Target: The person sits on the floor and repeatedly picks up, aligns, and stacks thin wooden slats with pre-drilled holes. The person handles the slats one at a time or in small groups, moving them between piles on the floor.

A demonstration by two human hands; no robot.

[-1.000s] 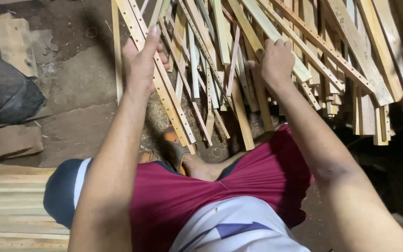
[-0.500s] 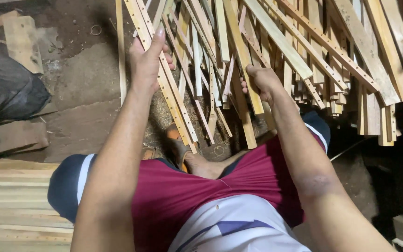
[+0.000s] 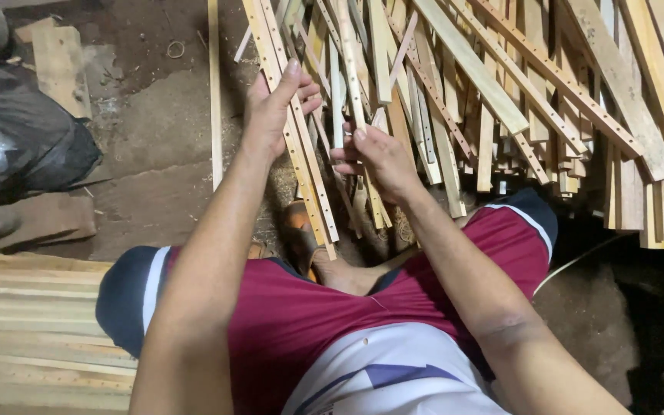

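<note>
Your left hand (image 3: 274, 107) wraps loosely around a long perforated wooden slat (image 3: 295, 131) running from the pile (image 3: 501, 92) toward your feet, while just beside it your right hand (image 3: 378, 157) pinches a thinner slat (image 3: 353, 84), above a dirt floor (image 3: 147, 131) bearing a black plastic bag (image 3: 24, 150) and stacked boards (image 3: 32, 330).

pale holed wooden slats (image 3: 301, 154), slanted, atop heap
</note>
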